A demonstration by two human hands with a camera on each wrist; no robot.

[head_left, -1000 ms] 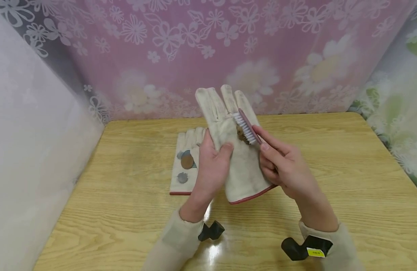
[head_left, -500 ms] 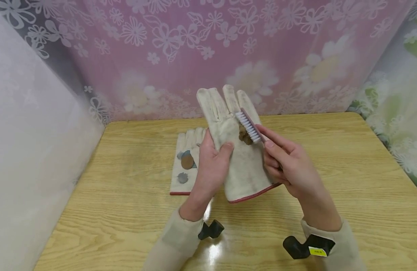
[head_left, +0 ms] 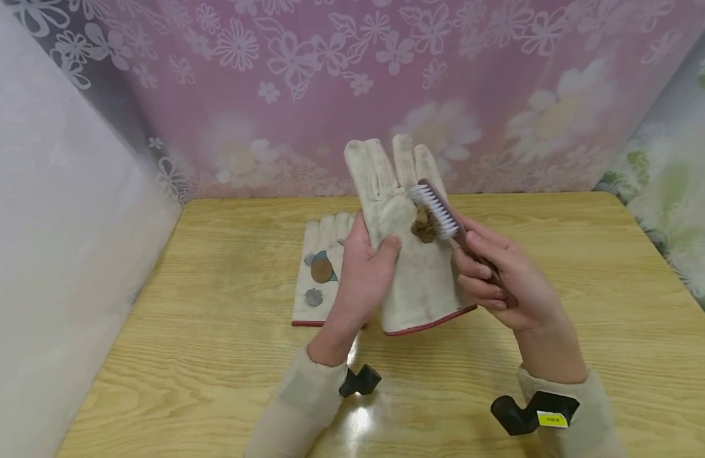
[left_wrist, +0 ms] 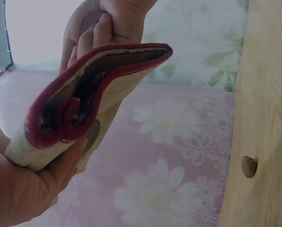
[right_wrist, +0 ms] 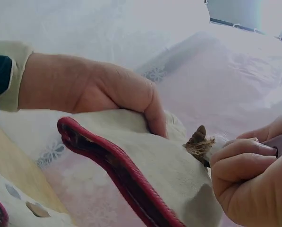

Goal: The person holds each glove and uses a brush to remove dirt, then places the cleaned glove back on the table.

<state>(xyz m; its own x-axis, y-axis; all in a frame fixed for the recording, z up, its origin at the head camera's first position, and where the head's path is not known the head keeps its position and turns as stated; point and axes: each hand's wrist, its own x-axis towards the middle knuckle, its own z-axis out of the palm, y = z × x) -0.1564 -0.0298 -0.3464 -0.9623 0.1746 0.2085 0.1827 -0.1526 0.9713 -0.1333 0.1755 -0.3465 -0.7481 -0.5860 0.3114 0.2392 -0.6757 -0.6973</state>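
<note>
Held up above the table, a cream glove [head_left: 412,273] with a red-edged cuff is gripped by my left hand [head_left: 366,273], thumb on its face. My right hand [head_left: 509,273] holds a brush [head_left: 457,230] by its purple handle. The white bristles lie against the glove beside a brown clump [head_left: 424,224] below the fingers. In the right wrist view the clump [right_wrist: 199,143] stands out from the cloth at the bristles. The left wrist view looks into the red-rimmed cuff [left_wrist: 107,78], with a grey patch [left_wrist: 92,135] on the glove's other side.
A second cream glove [head_left: 307,308] lies on the wooden table [head_left: 215,356] behind my left hand, with grey and blue patches and a brown round piece [head_left: 321,270] on it. In the left wrist view a small brown lump [left_wrist: 248,166] shows against the wood. A flowered curtain [head_left: 307,127] hangs behind.
The brush has shifted and turned in my right hand, showing more of its handle. More of the brown clump shows beside the bristles. The held glove appears slightly higher and further right in view.
</note>
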